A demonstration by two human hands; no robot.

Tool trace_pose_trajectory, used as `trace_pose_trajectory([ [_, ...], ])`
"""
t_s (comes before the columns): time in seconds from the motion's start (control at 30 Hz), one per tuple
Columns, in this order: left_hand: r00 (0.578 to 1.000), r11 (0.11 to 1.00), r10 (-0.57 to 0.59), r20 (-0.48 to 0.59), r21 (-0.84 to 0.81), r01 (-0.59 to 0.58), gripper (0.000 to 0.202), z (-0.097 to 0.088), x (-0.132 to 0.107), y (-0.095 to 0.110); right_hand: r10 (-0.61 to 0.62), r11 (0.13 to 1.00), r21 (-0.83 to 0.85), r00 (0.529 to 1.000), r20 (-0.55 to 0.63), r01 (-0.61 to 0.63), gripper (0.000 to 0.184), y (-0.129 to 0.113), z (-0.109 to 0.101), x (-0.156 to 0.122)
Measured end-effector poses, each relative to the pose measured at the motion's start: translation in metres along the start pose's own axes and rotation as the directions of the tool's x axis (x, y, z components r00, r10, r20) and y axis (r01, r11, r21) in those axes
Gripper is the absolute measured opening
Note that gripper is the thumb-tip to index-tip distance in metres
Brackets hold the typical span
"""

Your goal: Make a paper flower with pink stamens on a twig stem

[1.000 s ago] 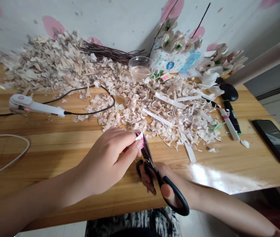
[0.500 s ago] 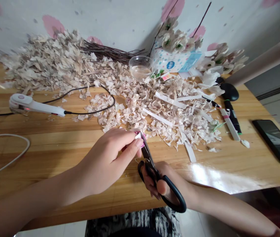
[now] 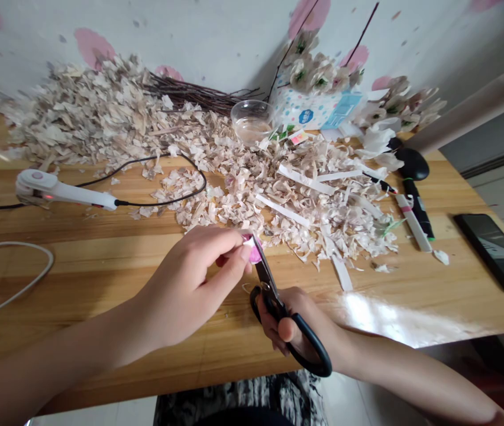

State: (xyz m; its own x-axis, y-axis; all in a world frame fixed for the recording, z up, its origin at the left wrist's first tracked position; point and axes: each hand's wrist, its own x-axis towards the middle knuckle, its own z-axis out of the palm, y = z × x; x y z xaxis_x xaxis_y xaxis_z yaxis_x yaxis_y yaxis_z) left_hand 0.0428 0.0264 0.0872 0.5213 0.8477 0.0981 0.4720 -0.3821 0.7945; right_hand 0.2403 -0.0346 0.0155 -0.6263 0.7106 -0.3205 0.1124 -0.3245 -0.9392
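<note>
My left hand [image 3: 205, 266] pinches a small pink and white piece [image 3: 255, 254] between thumb and fingers; its exact kind is too small to make out. My right hand [image 3: 299, 322] grips black-handled scissors [image 3: 266, 281], thumb through the larger loop. The blades point up and away from me, and their tips lie against the right side of the pink piece. Just beyond both hands spreads a heap of pale, dried petal-like scraps [image 3: 234, 201]. Several white paper strips [image 3: 284, 211] lie on top of it.
Left on the wooden table [image 3: 114, 254] lies a white corded device [image 3: 65, 192], near a white cable loop [image 3: 52, 260]. Behind the scraps are thin twigs [image 3: 199, 94], a clear bowl [image 3: 252, 121] and a tissue pack [image 3: 309, 109]. A phone [image 3: 496, 251] rests at the right.
The scissor handles have drawn slightly closer together. More of the pink piece shows beside the left fingertips, and the left hand has shifted slightly.
</note>
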Motion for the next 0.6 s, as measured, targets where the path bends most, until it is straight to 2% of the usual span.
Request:
trace_pose_trajectory([
  [0.17, 1.000, 0.998, -0.003, -0.018, 0.064, 0.005, 0.025, 0.0003, 0.0002, -0.0010, -0.037, 0.996, -0.082, 0.998, 0.049, 0.041, 0.068, -0.0083, -0.0022, 0.0013],
  [0.33, 0.999, 0.998, 0.028, -0.023, 0.061, -0.027, 0.023, 0.0001, -0.0007, -0.0010, -0.117, 0.977, -0.174, 0.992, 0.057, 0.125, 0.074, -0.0100, -0.0019, 0.0017],
  [0.47, 0.998, 0.996, 0.055, -0.039, 0.068, -0.053, 0.022, -0.0002, -0.0018, 0.0000, -0.114, 0.978, -0.167, 0.989, 0.095, 0.129, 0.075, -0.0085, 0.0000, 0.0008],
  [0.6, 0.987, 0.979, 0.120, -0.106, 0.179, -0.100, 0.026, 0.0002, -0.0014, -0.0006, -0.107, 0.982, -0.144, 0.986, 0.125, 0.125, 0.075, -0.0094, 0.0006, 0.0002],
])
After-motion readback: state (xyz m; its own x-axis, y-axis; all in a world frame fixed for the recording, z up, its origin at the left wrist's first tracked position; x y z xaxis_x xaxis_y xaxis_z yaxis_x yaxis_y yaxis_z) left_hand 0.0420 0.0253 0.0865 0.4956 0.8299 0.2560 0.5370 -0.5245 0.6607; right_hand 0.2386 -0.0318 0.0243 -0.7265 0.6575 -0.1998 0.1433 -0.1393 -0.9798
